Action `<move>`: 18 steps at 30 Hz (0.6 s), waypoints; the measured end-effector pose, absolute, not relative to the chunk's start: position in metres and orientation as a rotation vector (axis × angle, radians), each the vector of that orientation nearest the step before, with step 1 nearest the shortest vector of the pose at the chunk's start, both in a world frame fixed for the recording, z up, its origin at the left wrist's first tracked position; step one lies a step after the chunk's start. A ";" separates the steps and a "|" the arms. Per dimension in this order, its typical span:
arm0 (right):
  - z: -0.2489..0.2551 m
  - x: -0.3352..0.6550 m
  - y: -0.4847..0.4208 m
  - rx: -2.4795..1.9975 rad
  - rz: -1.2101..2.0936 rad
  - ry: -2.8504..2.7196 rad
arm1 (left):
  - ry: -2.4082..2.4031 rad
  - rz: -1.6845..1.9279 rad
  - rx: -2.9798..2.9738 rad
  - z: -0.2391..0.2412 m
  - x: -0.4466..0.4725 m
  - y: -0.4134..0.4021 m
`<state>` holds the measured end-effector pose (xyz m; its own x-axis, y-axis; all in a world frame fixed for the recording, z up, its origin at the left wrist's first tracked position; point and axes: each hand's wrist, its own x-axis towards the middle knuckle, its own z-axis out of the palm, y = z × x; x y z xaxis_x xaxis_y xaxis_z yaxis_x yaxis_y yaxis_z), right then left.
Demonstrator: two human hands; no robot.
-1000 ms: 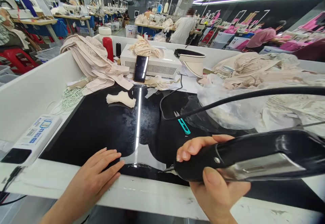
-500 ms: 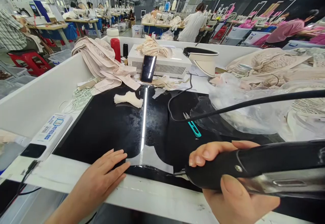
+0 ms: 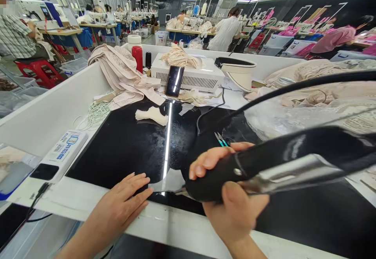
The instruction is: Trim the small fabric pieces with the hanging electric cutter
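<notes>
My right hand (image 3: 226, 196) is closed around the front of a large black hand-held tool (image 3: 282, 161) with a metal underside; its thick black cable (image 3: 293, 88) arcs up to the right. The tool's tip touches the near edge of black fabric (image 3: 123, 145) spread on the table. My left hand (image 3: 123, 204) lies flat on that near edge, fingers stretched out and holding nothing. Teal thread snips (image 3: 221, 139) lie on the fabric just beyond my right fingers.
A small beige lace piece (image 3: 151, 115) lies on the fabric. Behind it are a white box unit (image 3: 199, 76), a phone (image 3: 174, 81), a red bottle (image 3: 136, 57), beige garments (image 3: 123, 75) and plastic bags (image 3: 293, 114). A white device (image 3: 63, 153) sits left. Other workers sit at distant tables.
My right hand has swung the black tool left and tilted its rear upward, now covering most of the teal snips. My left hand has stayed flat on the fabric edge.
</notes>
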<state>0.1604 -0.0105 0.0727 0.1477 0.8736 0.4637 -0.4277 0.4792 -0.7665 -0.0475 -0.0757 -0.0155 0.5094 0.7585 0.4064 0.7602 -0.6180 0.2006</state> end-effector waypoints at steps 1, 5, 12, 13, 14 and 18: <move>0.070 0.151 -0.008 -0.497 1.024 -1.049 | -1.368 -0.742 -2.725 -0.016 -0.047 -0.076; 0.057 0.123 -0.002 -0.424 1.092 -1.101 | -1.377 -0.761 -2.723 -0.020 -0.046 -0.076; 0.047 0.109 0.001 -0.410 1.093 -1.154 | -1.356 -0.780 -2.738 -0.022 -0.044 -0.075; 0.047 0.109 0.001 -0.415 1.089 -1.154 | -1.357 -0.786 -2.734 -0.022 -0.044 -0.075; 0.046 0.109 0.001 -0.418 1.086 -1.155 | -1.360 -0.789 -2.733 -0.022 -0.044 -0.075; 0.046 0.109 0.000 -0.428 1.088 -1.165 | -1.372 -0.817 -2.732 -0.023 -0.044 -0.075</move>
